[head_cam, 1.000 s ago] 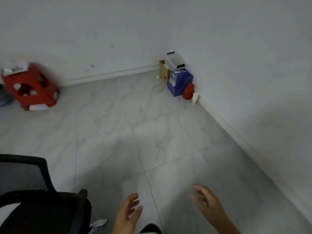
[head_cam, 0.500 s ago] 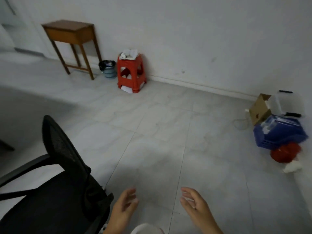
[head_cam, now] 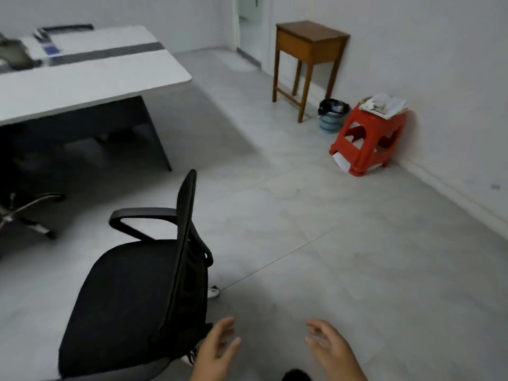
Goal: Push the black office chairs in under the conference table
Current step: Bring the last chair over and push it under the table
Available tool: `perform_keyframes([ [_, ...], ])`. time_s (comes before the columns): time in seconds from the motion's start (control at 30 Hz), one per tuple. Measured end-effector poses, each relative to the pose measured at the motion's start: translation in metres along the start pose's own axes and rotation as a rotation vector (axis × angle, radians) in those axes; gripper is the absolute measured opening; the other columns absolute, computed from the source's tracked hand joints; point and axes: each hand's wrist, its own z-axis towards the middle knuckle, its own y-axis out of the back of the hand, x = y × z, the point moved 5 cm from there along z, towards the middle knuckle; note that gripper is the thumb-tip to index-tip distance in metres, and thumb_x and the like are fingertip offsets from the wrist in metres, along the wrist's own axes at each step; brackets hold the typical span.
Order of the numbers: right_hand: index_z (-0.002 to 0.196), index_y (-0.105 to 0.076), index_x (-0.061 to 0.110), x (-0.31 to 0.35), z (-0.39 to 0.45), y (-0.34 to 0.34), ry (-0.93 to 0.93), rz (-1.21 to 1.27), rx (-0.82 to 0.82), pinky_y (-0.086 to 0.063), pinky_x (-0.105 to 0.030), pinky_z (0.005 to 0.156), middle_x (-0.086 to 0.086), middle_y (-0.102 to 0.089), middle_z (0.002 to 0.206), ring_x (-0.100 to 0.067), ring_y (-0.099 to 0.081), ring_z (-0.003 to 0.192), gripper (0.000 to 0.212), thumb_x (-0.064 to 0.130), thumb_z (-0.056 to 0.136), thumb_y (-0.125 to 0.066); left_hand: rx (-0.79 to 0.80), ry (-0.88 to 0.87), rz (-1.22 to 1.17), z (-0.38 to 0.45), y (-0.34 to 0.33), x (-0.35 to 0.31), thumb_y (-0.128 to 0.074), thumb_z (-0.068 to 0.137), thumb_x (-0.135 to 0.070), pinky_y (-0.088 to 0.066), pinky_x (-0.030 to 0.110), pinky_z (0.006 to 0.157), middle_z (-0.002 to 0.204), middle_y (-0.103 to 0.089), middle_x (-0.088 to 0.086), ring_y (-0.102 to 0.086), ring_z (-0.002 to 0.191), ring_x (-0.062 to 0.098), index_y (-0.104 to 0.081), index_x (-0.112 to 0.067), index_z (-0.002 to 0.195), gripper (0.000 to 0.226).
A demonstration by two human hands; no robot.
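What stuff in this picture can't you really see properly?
All in the head view:
- Black office chair: its base is hidden under the seat.
- Second chair's base: the rest is cut off by the left edge.
- Items on the conference table: blurred.
- Waste bin contents: too small.
- Left hand and right hand: wrists cut off below.

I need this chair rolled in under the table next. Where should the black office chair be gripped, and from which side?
Grip the top edge of the backrest of the black office chair, coming from behind it, the side where both open hands (left hand, right hand) are. The seat faces the conference table, so pushing there should roll it straight under. The armrest looks off-centre and would likely swivel it.
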Motion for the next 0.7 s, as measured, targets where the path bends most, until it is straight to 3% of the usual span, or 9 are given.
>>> perform_keyframes([
  [0.07,0.086,-0.056,0.029,0.024,0.039,0.007,0.064,-0.067,0.11,-0.042,-0.001,0.068,-0.016,-0.058,0.096,0.018,-0.058,0.073,0.045,-0.014,0.077,-0.061,-0.134,-0.014,-0.023,0.005,0.0,-0.012,-0.057,0.087,0.0,-0.036,0.025,0.088,0.116,-0.055,0.008,-0.053,0.104,0.018,-0.049,-0.018,0.108,0.029],
  [0.17,0.085,-0.057,0.024,0.064,0.093,-0.003,0.181,-0.23,0.32,-0.04,0.003,0.069,-0.009,-0.059,0.101,0.002,-0.059,0.084,0.03,-0.006,0.082,-0.06,-0.361,-0.072,-0.025,0.011,0.011,-0.028,-0.056,0.088,-0.003,-0.042,0.028,0.091,0.115,-0.056,0.007,-0.054,0.108,0.02,-0.05,-0.018,0.112,0.029],
  [0.27,0.094,-0.058,0.02,0.112,0.139,-0.035,0.37,-0.36,0.452,-0.039,0.002,0.071,0.0,-0.056,0.101,-0.017,-0.055,0.098,0.022,0.0,0.085,-0.059,-0.787,-0.175,0.213,0.006,0.04,-0.052,-0.06,0.085,-0.001,-0.044,0.013,0.077,0.1,-0.063,0.006,-0.06,0.097,0.019,-0.06,-0.005,0.11,0.026],
  [0.33,0.101,-0.062,0.012,0.145,0.165,-0.065,0.529,-0.448,0.513,-0.037,-0.01,0.08,0.001,-0.056,0.104,-0.021,-0.055,0.106,0.019,0.003,0.085,-0.06,-1.008,-0.19,0.385,0.009,0.057,-0.066,-0.063,0.076,-0.003,-0.049,0.018,0.072,0.088,-0.069,0.013,-0.064,0.083,0.021,-0.065,0.003,0.097,0.022],
  [0.43,0.114,-0.06,0.005,0.191,0.195,-0.118,0.796,-0.603,0.535,-0.029,-0.023,0.097,-0.009,-0.056,0.124,-0.025,-0.047,0.121,0.03,0.01,0.085,-0.062,-1.103,-0.12,0.609,0.026,0.074,-0.081,-0.07,0.063,-0.015,-0.055,0.035,0.056,0.075,-0.071,0.013,-0.069,0.066,0.028,-0.068,0.002,0.084,0.027],
  [0.53,0.131,-0.046,0.014,0.219,0.218,-0.172,1.045,-0.895,0.56,-0.016,-0.039,0.114,-0.007,-0.035,0.147,-0.024,-0.024,0.138,0.047,0.027,0.087,-0.058,-1.051,0.05,0.854,0.047,0.082,-0.084,-0.087,0.051,-0.034,-0.047,0.02,0.04,0.056,-0.067,0.003,-0.063,0.046,0.02,-0.071,-0.009,0.071,0.036],
  [0.63,0.137,-0.037,0.024,0.222,0.245,-0.21,1.145,-1.185,0.634,0.002,-0.047,0.116,0.004,-0.028,0.151,-0.016,-0.011,0.143,0.052,0.043,0.089,-0.048,-1.086,0.124,0.968,0.058,0.088,-0.077,-0.068,0.069,-0.047,-0.04,0.015,0.036,0.048,-0.059,-0.001,-0.057,0.041,0.015,-0.071,-0.015,0.064,0.033],
  [0.7,0.125,-0.052,0.021,0.231,0.253,-0.222,1.277,-1.229,0.657,-0.006,-0.054,0.114,-0.001,-0.05,0.135,-0.018,-0.035,0.135,0.05,0.046,0.083,-0.058,-1.136,0.135,0.965,0.061,0.093,-0.072,-0.043,0.081,-0.048,-0.04,0.015,0.037,0.048,-0.059,-0.003,-0.057,0.041,0.014,-0.071,-0.017,0.064,0.045],
])
